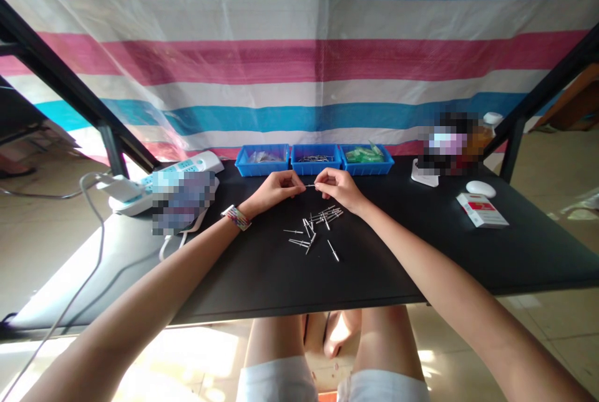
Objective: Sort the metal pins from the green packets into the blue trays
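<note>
Just in front of the blue bins, my left hand and my right hand meet with their fingers closed in a pinch. Between the fingertips a thin silver blind rivet shows, one end at each hand; the fingers cover its ends. Below the hands, several loose blind rivets lie in a scattered pile on the black table. One separate rivet rests nearer the front edge. A colourful woven bracelet is on my left wrist.
Three blue bins stand behind: a left bin with clear bags, a middle bin with metal pieces, a right bin with green packets. A power strip with cables lies left; a red-and-white box and white oval object lie right.
</note>
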The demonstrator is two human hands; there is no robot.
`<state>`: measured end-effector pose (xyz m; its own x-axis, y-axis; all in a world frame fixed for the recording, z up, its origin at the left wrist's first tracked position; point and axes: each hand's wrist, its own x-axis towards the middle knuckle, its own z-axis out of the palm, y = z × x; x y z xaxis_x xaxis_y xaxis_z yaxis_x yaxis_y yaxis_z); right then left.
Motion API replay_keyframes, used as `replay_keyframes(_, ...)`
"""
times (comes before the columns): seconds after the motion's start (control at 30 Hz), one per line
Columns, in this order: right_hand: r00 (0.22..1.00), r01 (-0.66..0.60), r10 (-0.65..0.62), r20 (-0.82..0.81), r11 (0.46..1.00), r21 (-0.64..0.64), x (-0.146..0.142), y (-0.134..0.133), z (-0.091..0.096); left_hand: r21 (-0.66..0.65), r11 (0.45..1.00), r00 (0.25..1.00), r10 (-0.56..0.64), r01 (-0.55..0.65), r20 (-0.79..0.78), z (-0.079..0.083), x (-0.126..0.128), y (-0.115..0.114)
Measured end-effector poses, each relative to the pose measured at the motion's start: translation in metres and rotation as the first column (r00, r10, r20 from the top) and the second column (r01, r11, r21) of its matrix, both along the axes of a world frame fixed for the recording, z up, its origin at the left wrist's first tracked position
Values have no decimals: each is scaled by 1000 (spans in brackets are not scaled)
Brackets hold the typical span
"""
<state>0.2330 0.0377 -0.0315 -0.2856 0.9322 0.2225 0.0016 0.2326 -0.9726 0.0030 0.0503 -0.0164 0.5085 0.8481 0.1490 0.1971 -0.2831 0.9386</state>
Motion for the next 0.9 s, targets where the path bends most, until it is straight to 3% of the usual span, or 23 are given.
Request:
replay_keyframes(0.43, 1000, 13, -14, 9, 996, 90, 0, -1, -1, 0, 1000, 1000, 2, -2, -17, 2, 2, -1)
replay_keyframes(0.57, 983, 179, -171, -63, 970, 162, 5, 2, 8, -10, 1000, 1000, -17, 16, -23, 2, 2, -1)
replay_keyframes(0.7, 899, 437, -412, -149, 866, 244, 13, 10, 20, -39, 999, 999, -36, 36, 7, -1, 0, 1)
replay_keyframes(0.8, 860, 479, -510, 4, 810, 340, 22, 15, 25, -69, 997, 999, -29, 30, 25, -4, -1, 4)
replay_keyframes(0.9, 824, 443, -542, 164, 797, 411, 30, 15, 27, -72, 997, 999, -19, 21, 30, -4, -1, 5)
